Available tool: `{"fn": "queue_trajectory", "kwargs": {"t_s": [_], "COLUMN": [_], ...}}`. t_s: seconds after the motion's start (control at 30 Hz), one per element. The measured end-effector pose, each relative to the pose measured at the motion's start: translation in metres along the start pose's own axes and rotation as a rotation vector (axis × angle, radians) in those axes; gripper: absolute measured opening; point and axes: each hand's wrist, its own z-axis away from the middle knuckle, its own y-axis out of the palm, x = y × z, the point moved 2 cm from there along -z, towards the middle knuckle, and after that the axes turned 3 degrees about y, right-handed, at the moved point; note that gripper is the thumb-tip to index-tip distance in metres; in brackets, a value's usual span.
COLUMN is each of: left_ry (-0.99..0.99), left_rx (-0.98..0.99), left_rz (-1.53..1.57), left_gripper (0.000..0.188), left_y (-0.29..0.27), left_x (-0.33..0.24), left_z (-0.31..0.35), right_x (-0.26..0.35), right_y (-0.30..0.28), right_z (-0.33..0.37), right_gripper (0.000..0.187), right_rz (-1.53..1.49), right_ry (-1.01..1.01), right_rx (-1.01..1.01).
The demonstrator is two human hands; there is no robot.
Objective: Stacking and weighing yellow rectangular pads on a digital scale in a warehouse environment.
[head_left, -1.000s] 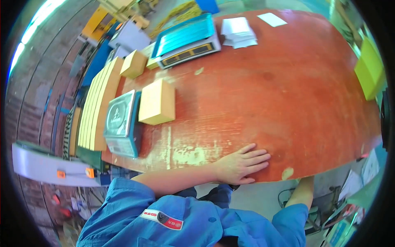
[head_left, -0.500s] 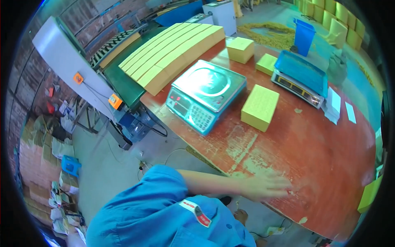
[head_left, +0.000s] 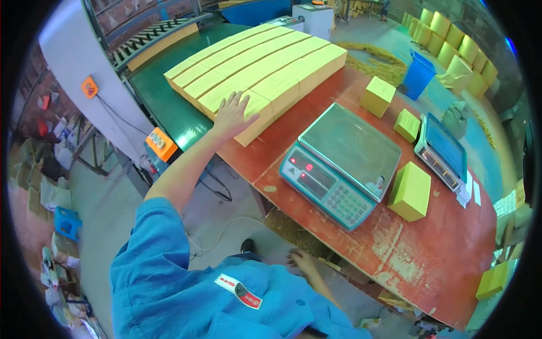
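My left hand (head_left: 232, 116) reaches forward, fingers spread, and rests on the near end of a row of long yellow blocks (head_left: 282, 62) that look like stacked paper. The blocks lie side by side, partly on the green surface and partly on the red table. Low by the table's near edge hangs my right hand (head_left: 303, 263), its fingers loosely apart and nothing seen in them. To the right of the blocks, a digital scale (head_left: 350, 152) with a bare metal pan shows red lit digits. A smaller yellow block (head_left: 410, 189) stands beside that scale.
Farther right on the red table (head_left: 446, 248) are a second scale (head_left: 446, 144) with a blue tray, two more yellow blocks (head_left: 378, 96) and white paper slips (head_left: 465, 189). An orange switch box (head_left: 161, 144) sits left of my forearm. A blue bin (head_left: 419, 73) stands beyond the table.
My left arm has swung from over the near table edge to the far left, onto the yellow blocks. The view has turned left, and my right hand shows more fully.
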Motion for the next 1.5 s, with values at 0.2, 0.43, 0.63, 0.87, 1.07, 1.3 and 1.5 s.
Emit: {"fn": "queue_trajectory", "kwargs": {"t_s": [0.2,0.43,0.63,0.87,1.07,1.3,1.5], "left_ry": [0.218,0.456,0.413,-0.65,-0.516,-0.543,-0.685], "left_rx": [0.185,0.202,0.23,0.171,0.314,0.465,0.732], "left_rz": [0.061,0.287,0.386,2.018,2.659,2.901,2.917], "left_gripper": [0.083,0.075,0.082,0.057,0.064,0.078,0.078], "left_y": [0.041,-0.003,-0.043,-0.034,-0.041,0.004,0.002], "left_x": [0.028,0.028,0.025,0.009,-0.166,-0.301,-0.273], "left_z": [-0.03,0.042,0.113,0.135,0.034,-0.037,0.019], "right_x": [0.1,0.187,0.226,0.302,0.388,0.434,0.423], "right_y": [0.134,0.209,0.227,0.164,0.048,-0.085,-0.084], "right_z": [-0.07,-0.127,-0.09,0.009,0.079,0.077,0.073], "right_gripper": [0.031,0.052,0.062,0.083,0.079,0.068,0.063], "right_rz": [-0.119,-0.666,-0.635,0.527,0.865,0.993,1.001], "right_ry": [-0.005,-0.198,-0.243,-1.034,-1.172,-1.031,-1.024], "right_rx": [0.131,0.336,0.347,-0.26,-0.771,-0.915,-0.878]}}
